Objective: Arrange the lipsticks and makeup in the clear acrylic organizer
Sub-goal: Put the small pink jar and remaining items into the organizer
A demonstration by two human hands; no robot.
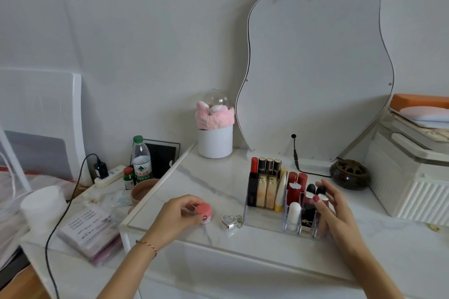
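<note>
On the white marble-patterned vanity top (243, 250), seen from the head camera, a clear acrylic organizer (257, 218) stands just in front of a wavy-edged mirror (315, 68). Its back-left slots hold a row of upright lipsticks (266, 167) with gold and black cases below them, and a white-and-yellow tube (280, 194) leans beside them. Red tubes (295, 187) fill the middle, and a white stick (294, 213) stands in a front slot. The right hand (337, 211) rests against the organizer's right end, fingers spread and lightly curled around the dark-capped lipsticks (313, 189) there; whether it actually grips one cannot be told. The left hand (179, 213) is well to the left of the organizer, its fingers closed around a small jar with a pink lid (204, 211) that sits on the tabletop. Between jar and organizer lies a silver heart-shaped clip (229, 221). A dark round incense burner (349, 173) sits behind the right hand, near the mirror's foot.
</note>
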